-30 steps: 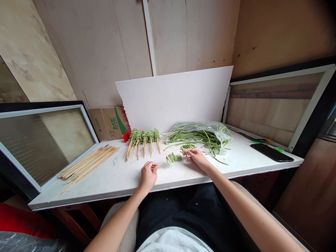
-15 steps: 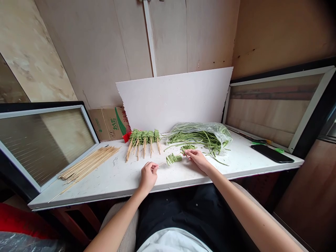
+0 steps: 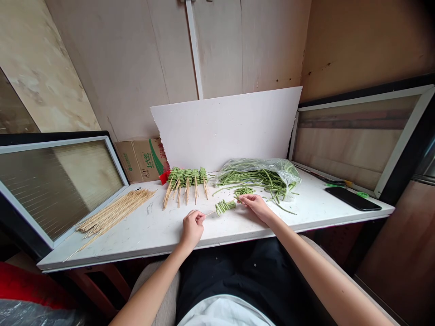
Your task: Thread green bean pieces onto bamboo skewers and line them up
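In a pinch, my left hand [image 3: 193, 227] holds a thin wooden skewer [image 3: 210, 213] that points right. Cut long bean pieces [image 3: 222, 207] are threaded side by side near its far end, just above the table. My right hand [image 3: 254, 204] is closed at the fingertips on a long bean piece, right beside a small pile of cut beans [image 3: 244, 191]. Its fingers partly cover that piece. Behind the pile lies a clear plastic bag [image 3: 280, 168] of uncut long beans [image 3: 251, 178].
Finished bean skewers [image 3: 186, 175] lie in a row at the back, sticks toward me. A bundle of bare skewers [image 3: 117, 212] is on the left of the white table [image 3: 152, 237]. A phone [image 3: 352, 199] rests at right. A cardboard box [image 3: 141, 159] and white board [image 3: 224, 131] stand behind.
The skewer with its bean pieces has shifted very slightly to the right and its stick shows more clearly. Both hands stay almost in place.
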`<act>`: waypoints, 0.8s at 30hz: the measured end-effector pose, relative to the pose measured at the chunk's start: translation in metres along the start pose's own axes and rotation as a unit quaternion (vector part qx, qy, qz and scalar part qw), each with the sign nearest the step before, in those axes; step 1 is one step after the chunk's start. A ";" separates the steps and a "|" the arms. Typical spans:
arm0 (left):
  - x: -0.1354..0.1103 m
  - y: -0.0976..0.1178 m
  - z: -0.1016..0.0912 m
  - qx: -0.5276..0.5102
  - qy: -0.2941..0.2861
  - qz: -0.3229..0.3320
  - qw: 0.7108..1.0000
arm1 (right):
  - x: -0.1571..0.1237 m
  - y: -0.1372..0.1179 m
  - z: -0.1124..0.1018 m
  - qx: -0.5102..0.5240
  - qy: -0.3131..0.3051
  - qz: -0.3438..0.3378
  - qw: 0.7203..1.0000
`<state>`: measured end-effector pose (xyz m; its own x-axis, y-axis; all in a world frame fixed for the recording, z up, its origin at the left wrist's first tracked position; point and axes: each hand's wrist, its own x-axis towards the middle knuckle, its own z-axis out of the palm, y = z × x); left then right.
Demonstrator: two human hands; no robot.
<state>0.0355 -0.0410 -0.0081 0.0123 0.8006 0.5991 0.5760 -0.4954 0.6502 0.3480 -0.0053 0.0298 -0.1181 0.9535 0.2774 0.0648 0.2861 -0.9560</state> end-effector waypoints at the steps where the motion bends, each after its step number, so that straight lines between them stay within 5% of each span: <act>1: 0.000 0.000 0.000 0.000 0.000 0.000 1.000 | -0.001 -0.001 0.000 -0.005 -0.001 0.000 1.000; 24: 0.001 -0.003 0.001 -0.015 0.012 -0.012 1.000 | 0.001 0.000 0.019 0.138 0.022 0.063 0.988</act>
<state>0.0346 -0.0381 -0.0096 -0.0216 0.8040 0.5942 0.5519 -0.4860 0.6777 0.3293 -0.0059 0.0283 -0.0826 0.9848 0.1525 -0.1963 0.1340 -0.9714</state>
